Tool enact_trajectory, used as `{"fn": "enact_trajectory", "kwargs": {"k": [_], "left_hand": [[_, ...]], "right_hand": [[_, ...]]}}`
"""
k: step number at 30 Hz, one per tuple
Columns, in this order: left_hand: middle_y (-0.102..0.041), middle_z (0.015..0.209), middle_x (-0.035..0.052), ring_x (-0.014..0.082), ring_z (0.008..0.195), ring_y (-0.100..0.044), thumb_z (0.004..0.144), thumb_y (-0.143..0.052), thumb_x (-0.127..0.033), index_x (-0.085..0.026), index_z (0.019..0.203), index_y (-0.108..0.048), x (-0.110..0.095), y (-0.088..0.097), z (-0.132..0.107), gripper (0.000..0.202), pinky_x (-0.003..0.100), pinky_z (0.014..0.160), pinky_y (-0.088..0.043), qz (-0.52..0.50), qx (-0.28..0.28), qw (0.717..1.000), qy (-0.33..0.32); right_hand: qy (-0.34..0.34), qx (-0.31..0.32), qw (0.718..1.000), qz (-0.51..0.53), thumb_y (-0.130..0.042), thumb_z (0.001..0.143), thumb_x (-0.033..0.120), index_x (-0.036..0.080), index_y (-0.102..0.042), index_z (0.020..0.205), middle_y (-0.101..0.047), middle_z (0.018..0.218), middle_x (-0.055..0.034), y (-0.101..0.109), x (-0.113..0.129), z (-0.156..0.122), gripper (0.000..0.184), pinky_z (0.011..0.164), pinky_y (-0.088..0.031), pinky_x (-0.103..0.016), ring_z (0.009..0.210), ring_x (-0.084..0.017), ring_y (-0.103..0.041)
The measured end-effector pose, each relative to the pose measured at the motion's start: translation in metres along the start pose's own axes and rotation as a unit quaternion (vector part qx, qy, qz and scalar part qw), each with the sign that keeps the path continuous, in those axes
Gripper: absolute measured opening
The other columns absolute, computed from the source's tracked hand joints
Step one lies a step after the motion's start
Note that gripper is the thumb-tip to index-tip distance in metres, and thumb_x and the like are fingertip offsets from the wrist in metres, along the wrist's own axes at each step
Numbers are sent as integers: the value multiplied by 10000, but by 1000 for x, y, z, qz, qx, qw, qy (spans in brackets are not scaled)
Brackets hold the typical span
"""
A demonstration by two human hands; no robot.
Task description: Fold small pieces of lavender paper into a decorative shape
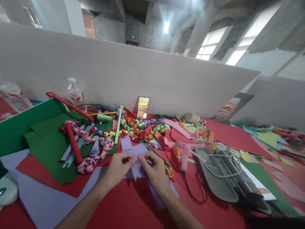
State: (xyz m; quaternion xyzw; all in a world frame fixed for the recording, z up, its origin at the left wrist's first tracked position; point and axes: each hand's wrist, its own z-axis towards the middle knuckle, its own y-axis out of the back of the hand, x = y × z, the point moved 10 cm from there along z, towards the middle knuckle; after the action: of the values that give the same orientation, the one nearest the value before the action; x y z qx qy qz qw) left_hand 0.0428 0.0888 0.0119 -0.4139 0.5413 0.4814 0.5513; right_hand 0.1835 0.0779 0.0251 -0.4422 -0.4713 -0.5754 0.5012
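Note:
Both hands meet over the middle of the red table, pinching a small piece of purple paper (pixel 136 171) between thumbs and fingertips. My left hand (pixel 121 165) grips its left side, and my right hand (pixel 153 168) grips it close by on the right. Part of the paper is hidden by the fingers. More purple paper (pixel 126 143) lies just beyond the hands. A yellow-and-black utility knife (pixel 164 160) rests beside my right hand. To the right of that lies a pink hot glue gun (pixel 184 157) with a black cord.
Paper chains (pixel 135 127) in many colours spread across the back. A phone (pixel 143 108) leans against the white partition (pixel 119 73). Rolled red paper (pixel 73 143) and green sheets (pixel 54 159) lie left. Grey slipper-like soles (pixel 216 175) with a white cable lie right. A water bottle (pixel 75 93) stands back left.

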Motion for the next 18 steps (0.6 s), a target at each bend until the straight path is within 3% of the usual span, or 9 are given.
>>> {"fn": "enact_trajectory", "kwargs": {"k": [6, 11, 18], "left_hand": [[-711, 722, 43, 190, 674, -601, 837, -670, -441, -164, 777, -761, -2, 0, 0, 298, 266, 626, -461, -7, 3, 1000, -16], [-739, 774, 63, 221, 751, -650, 850, -663, -430, -170, 830, -785, -1, -6, 0, 288, 299, 707, -502, -19, 31, 999, -25], [-732, 763, 55, 211, 732, -637, 863, -653, -425, -169, 819, -776, 0, -5, 1, 287, 285, 682, -488, 0, 20, 999, -38]], "right_hand": [[0, 10, 1000, -12, -706, 816, 502, 205, -517, 644, -469, 642, 27, -1, 2, 1, 392, 558, -407, -232, 614, -136, -446], [9, 31, 999, -2, -708, 837, 466, 177, -682, 755, -646, 738, -32, -5, 1, 0, 302, 667, -476, -275, 716, -184, -580], [11, 10, 1000, -24, -709, 841, 444, 167, -713, 728, -670, 727, -37, 1, 1, 1, 299, 648, -452, -268, 700, -182, -578]]}}
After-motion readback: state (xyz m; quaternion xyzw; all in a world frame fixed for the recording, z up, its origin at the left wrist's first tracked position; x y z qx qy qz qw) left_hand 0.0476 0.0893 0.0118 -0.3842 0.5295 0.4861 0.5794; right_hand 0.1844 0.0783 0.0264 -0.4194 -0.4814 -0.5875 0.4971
